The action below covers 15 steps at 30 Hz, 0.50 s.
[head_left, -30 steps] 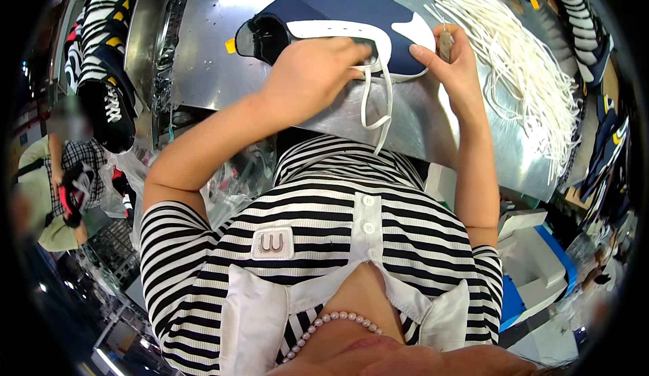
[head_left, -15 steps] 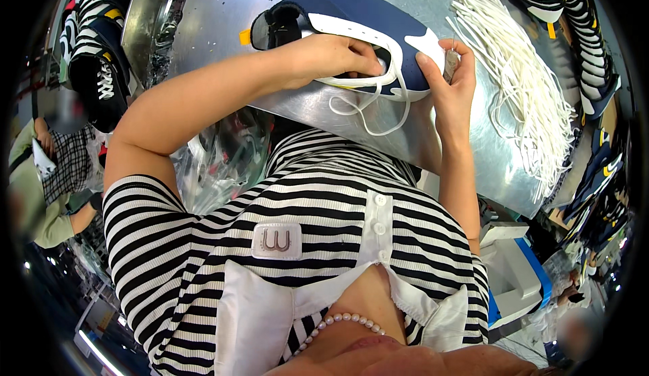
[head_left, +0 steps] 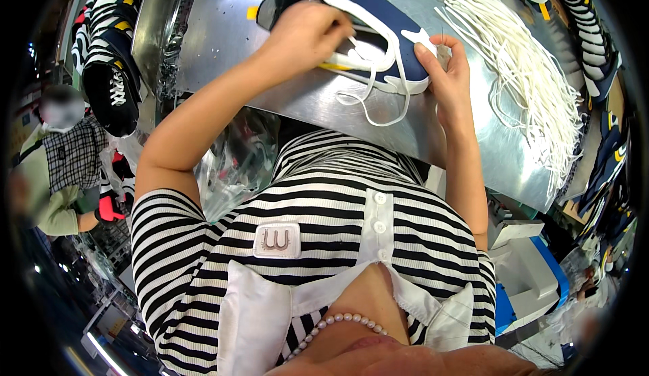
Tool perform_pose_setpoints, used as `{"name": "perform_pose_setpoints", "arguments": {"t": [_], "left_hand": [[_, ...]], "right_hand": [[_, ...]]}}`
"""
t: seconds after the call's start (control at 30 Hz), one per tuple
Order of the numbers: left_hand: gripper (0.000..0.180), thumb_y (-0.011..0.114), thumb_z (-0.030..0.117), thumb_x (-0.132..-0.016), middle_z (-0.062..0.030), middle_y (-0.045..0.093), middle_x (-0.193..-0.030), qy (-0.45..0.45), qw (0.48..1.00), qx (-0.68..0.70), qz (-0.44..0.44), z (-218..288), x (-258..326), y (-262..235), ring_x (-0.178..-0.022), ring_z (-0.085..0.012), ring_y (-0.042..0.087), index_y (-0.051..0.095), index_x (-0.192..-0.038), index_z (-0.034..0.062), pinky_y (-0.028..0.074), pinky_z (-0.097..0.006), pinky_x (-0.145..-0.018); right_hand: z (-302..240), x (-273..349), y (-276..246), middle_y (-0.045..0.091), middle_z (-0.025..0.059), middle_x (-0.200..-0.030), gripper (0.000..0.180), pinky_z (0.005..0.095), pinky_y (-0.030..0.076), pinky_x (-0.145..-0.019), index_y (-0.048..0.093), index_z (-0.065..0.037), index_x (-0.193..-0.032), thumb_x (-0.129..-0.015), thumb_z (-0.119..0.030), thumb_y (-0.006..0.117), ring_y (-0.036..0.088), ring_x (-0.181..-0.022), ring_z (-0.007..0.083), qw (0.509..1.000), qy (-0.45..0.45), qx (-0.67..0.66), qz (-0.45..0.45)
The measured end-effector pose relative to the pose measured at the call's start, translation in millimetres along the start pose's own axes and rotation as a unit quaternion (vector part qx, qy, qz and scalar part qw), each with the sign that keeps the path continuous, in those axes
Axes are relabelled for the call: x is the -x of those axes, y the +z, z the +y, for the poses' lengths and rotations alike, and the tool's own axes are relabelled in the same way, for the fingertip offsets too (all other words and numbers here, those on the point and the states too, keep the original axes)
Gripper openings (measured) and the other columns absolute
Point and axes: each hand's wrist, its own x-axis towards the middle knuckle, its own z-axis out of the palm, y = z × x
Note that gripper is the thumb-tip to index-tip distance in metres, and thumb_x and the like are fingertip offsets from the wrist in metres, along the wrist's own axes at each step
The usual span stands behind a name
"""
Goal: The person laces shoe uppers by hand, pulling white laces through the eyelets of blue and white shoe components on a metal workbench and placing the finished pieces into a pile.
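A navy shoe with white trim (head_left: 378,31) was seen lying on its side on the metal surface (head_left: 223,45), held between both hands. The left hand (head_left: 304,35) was laid over the shoe's opening, its grip closed on the white lace (head_left: 368,85), whose loose loops hung just below it toward the surface's near edge. The right hand (head_left: 446,72) was set against the shoe's toe end, its grip closed on that end. A heap of loose white laces (head_left: 520,65) was spread just beyond the right hand, and further shoes (head_left: 111,72) were stacked well off from the left hand
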Motion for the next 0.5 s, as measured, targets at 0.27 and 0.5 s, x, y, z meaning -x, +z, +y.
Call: {"name": "perform_pose_setpoints", "arguments": {"t": [0.27,0.5], "left_hand": [[0.014,0.065,0.015,-0.091,-0.0136,0.068,-0.09,-0.13,0.906,-0.325,0.237,-106,54,-162,-0.087,-0.0316,0.064,0.068,-0.096,0.002,0.051,-0.038,-0.08],[0.014,0.064,0.012,-0.092,-0.0101,0.069,-0.099,-0.122,0.978,-0.008,0.169,-8,34,-106,-0.088,-0.0199,0.065,0.068,-0.098,-0.0003,0.051,-0.032,-0.08]], "right_hand": [[-16,6,-40,0.067,0.0041,-0.091,0.032,0.0194,0.048,-0.058,0.053,-0.009,-0.116,-0.091,-0.016,0.071,0.063,-0.074,0.007,0.998,-0.033,-0.048,0.02],[-6,-2,-63,0.067,0.0087,-0.084,0.038,0.0285,0.049,-0.062,0.056,-0.006,-0.113,-0.089,-0.032,0.071,0.065,-0.071,0.0161,0.961,-0.106,0.247,0.072]]}}
